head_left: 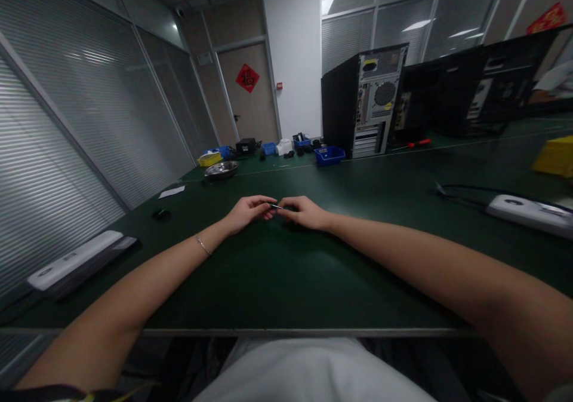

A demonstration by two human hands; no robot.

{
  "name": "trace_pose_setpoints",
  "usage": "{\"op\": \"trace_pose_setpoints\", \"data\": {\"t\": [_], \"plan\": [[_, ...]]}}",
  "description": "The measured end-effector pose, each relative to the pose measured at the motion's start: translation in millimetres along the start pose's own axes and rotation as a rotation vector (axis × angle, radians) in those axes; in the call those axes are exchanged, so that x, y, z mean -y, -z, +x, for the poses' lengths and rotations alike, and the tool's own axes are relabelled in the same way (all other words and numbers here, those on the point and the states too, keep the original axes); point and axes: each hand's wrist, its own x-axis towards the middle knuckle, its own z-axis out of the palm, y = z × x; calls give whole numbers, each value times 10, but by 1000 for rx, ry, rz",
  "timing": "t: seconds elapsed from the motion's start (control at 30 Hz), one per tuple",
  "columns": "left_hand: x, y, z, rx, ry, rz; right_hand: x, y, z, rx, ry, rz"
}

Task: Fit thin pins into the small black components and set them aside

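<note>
My left hand (251, 212) and my right hand (304, 212) meet near the middle of the green tabletop (286, 288). Between their fingertips is a small, thin dark piece with a shiny light edge (276, 206); its kind is too small to make out. The fingers of both hands are closed in a pinch, the left from one end and the right from the other. Part of the piece is hidden behind the fingers. A thin bracelet circles my left wrist.
A computer tower (364, 103) stands at the back right beside a blue bin (330, 155). A metal bowl (221, 169) is at the back left. White power strips (76, 260) lie on both sides. A red-handled screwdriver (419, 143) and a yellow bin (555, 157) are at right.
</note>
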Motion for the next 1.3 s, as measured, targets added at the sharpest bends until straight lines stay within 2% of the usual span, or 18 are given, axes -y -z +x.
{"op": "trace_pose_setpoints", "data": {"t": [0.13, 0.3, 0.37, 0.5, 0.6, 0.8, 1.0, 1.13, 1.3], "plan": [[-37, 14, -18, -57, -73, 225, -20, 1, 5, -33, -33, 23], [-55, 10, -46, -66, -152, 476, -37, -8, 8, -97, -69, 19], [-44, 9, -41, -62, -148, 482, -41, -15, 11, -137, -64, -2], [-20, 8, -14, -73, -89, 325, -49, -2, 32, -178, -69, -31], [-23, 3, -2, -71, -54, 202, -67, 51, 57, -100, -112, -19], [29, 35, 16, -42, -5, 33, -84, 221, 98, 218, -200, 50], [117, 89, 46, -51, 8, -63, 11, 273, 88, 355, -85, -106], [121, 89, 45, -36, 13, -83, 62, 261, 70, 396, -87, -147], [128, 101, 49, -24, 20, -87, 75, 258, 53, 421, -120, -72]]}}
